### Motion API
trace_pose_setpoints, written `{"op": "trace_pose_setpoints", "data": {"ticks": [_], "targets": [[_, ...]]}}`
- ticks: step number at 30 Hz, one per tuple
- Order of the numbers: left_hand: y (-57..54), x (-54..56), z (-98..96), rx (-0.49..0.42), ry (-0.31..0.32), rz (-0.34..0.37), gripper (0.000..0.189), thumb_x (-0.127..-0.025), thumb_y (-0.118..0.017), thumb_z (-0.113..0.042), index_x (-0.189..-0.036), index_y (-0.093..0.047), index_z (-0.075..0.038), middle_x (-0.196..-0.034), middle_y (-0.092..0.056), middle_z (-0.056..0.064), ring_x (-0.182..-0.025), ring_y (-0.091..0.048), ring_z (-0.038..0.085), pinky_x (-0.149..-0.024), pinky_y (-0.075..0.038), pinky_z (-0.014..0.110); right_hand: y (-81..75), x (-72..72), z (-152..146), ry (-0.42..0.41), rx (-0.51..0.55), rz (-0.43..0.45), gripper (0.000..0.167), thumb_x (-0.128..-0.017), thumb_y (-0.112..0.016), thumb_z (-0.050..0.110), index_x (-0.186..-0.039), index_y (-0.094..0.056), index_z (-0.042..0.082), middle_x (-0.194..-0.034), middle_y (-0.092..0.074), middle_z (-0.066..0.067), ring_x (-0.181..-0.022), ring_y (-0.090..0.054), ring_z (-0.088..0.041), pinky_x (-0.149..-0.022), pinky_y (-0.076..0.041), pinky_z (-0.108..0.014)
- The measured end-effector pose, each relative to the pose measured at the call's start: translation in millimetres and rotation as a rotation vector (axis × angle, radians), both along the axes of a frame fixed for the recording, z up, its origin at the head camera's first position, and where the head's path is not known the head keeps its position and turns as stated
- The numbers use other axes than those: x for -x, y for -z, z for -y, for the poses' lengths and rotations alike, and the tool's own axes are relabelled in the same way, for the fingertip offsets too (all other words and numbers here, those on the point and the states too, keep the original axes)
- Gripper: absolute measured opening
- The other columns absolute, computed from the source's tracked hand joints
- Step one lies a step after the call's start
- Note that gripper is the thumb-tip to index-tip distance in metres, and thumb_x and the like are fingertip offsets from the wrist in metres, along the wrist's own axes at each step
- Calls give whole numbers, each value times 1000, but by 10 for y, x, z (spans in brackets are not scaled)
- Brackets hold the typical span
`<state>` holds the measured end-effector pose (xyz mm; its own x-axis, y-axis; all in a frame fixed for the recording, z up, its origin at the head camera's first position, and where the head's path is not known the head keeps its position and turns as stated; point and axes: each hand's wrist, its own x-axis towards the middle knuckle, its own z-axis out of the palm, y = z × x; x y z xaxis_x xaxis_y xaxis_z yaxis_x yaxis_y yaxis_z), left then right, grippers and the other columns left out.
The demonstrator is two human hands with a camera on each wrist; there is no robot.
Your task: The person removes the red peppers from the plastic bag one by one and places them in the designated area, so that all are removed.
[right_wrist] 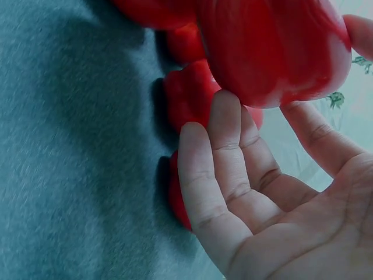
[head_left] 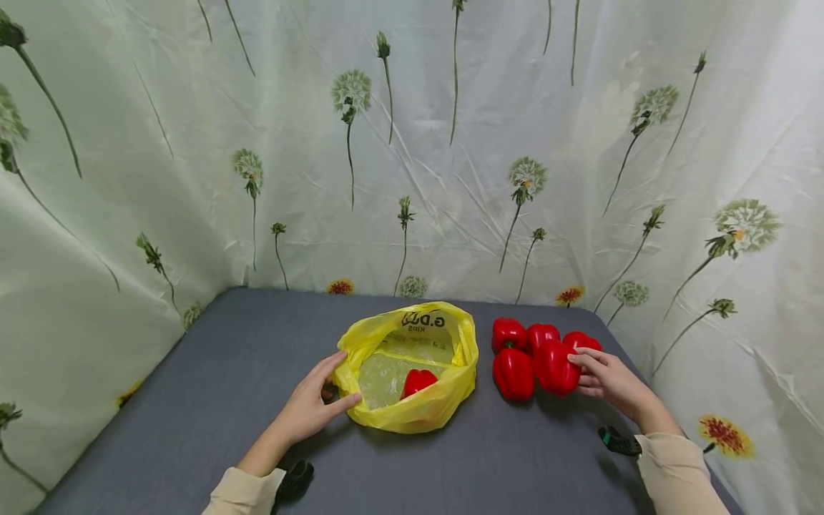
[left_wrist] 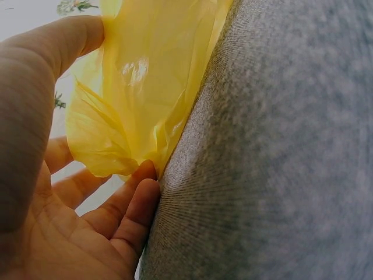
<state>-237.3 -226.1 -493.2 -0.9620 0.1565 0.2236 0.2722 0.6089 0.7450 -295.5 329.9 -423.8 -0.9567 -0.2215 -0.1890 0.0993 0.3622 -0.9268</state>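
A yellow plastic bag (head_left: pixel 412 418) stands on the table with its mouth spread wide. Inside it lies one red bell pepper (head_left: pixel 418 382). My left hand (head_left: pixel 315 400) rests against the bag's left side, thumb and fingers spread; in the left wrist view the fingertips touch the yellow plastic. On the right, my right hand (head_left: pixel 608 379) holds a red bell pepper (head_left: pixel 556 368) by its fingertips. That pepper appears raised off the table in the right wrist view, where the thumb and a finger touch it. Beside it sits another bell pepper (head_left: pixel 513 375).
Several more red peppers (head_left: pixel 508 334) cluster behind the held one, right of the bag. The grey table (head_left: pixel 244 365) has its back edge against a pale curtain (head_left: pixel 438 236) with dandelion prints, which also hangs along both sides.
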Motion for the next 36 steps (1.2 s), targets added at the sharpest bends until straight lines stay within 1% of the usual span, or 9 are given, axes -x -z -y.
{"op": "trace_pose_setpoints", "data": {"ticks": [3, 8, 11, 14, 20, 23, 26, 31, 36], "targets": [[0, 7, 3, 6, -3, -6, 87, -95, -84, -40, -165, -43, -9, -168, -43, 20, -128, -61, 33, -89, -59, 29, 23, 7, -28, 10, -13, 16, 41, -113, -50, 32, -141, -52, 2, -99, -69, 7, -88, -72, -9, -85, -63, -27], [-13, 17, -9, 17, -2, -12, 88, -94, -84, -40, -165, -42, -8, -169, -43, 20, -130, -60, 34, -90, -59, 30, 44, -3, -72, 17, -57, 36, 60, -113, -47, 34, -151, -39, -11, -104, -65, 3, -89, -73, -10, -86, -63, -28], [-26, 18, -13, 15, -3, -15, 88, -94, -84, -39, -165, -43, -8, -168, -43, 20, -129, -60, 33, -90, -59, 30, 54, -5, -82, 12, -74, 48, 66, -113, -47, 36, -154, -34, -14, -105, -65, 2, -90, -74, -9, -87, -63, -29], [-32, 11, -10, 19, -9, -8, 87, -94, -84, -39, -165, -43, -9, -168, -44, 20, -128, -61, 32, -89, -59, 29, 78, 4, -86, 1, -77, 63, 65, -113, -47, 36, -153, -36, -14, -105, -66, 2, -91, -74, -9, -88, -64, -30], [-21, 5, -8, 25, -9, -5, 88, -94, -84, -40, -165, -43, -9, -168, -44, 20, -127, -61, 31, -90, -59, 29, 157, 17, -117, -37, -39, 93, 47, -113, -47, 34, -138, -51, -5, -103, -66, 3, -90, -75, -8, -88, -64, -31], [-11, 1, -8, 23, -7, -2, 88, -94, -84, -40, -165, -43, -9, -168, -43, 20, -127, -61, 31, -90, -59, 29, 195, 15, -130, -53, -23, 104, 42, -113, -48, 34, -135, -54, -2, -102, -68, 4, -90, -75, -8, -88, -64, -31], [-5, -2, -9, 20, -6, -3, 88, -94, -84, -41, -165, -42, -9, -169, -43, 20, -126, -61, 30, -90, -59, 29, 208, 9, -121, -44, -32, 113, 48, -113, -49, 35, -140, -52, -6, -104, -68, 4, -91, -75, -9, -88, -64, -30], [-9, -3, -9, 20, -7, 1, 88, -94, -84, -41, -165, -42, -10, -169, -43, 20, -126, -61, 30, -91, -59, 29, 208, 0, -97, -18, -56, 130, 67, -112, -51, 37, -153, -37, -15, -107, -67, 3, -92, -72, -9, -88, -63, -28], [-14, -1, -9, 22, -10, 8, 88, -94, -84, -41, -166, -42, -11, -169, -42, 19, -127, -61, 30, -92, -59, 30, 214, 2, -103, -26, -44, 138, 65, -112, -51, 37, -153, -39, -13, -105, -64, 3, -90, -71, -9, -88, -62, -27]]}}
